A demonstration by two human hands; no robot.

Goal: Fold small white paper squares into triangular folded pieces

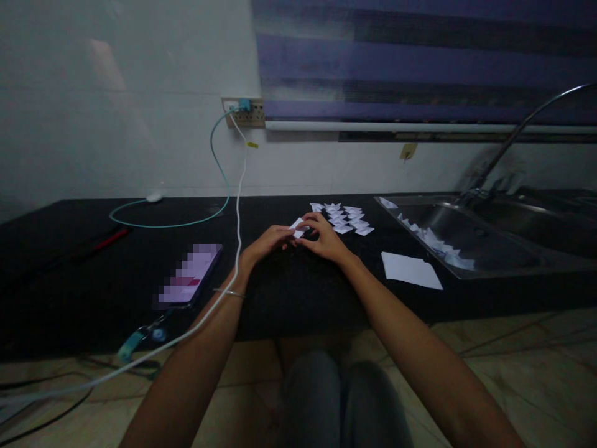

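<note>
A small white piece of paper [297, 228] is held between my two hands, just above the black counter. My left hand [272, 241] pinches its left edge, with the thumb on top. My right hand [325, 238] grips the paper from the right, its thumb and fingers curved around it. Just beyond my right hand lie several small folded paper pieces [344, 219], set in rows on the counter. Closer to me on the right is a stack of flat white paper [405, 269]. Some of the held paper is hidden by my fingers.
More folded papers [436, 241] line the rim of the steel sink [494, 264] at right, under a curved faucet [513, 134]. A phone [191, 274] with a strap lies left. A white cable [238, 211] crosses over my left forearm from the wall socket [254, 115].
</note>
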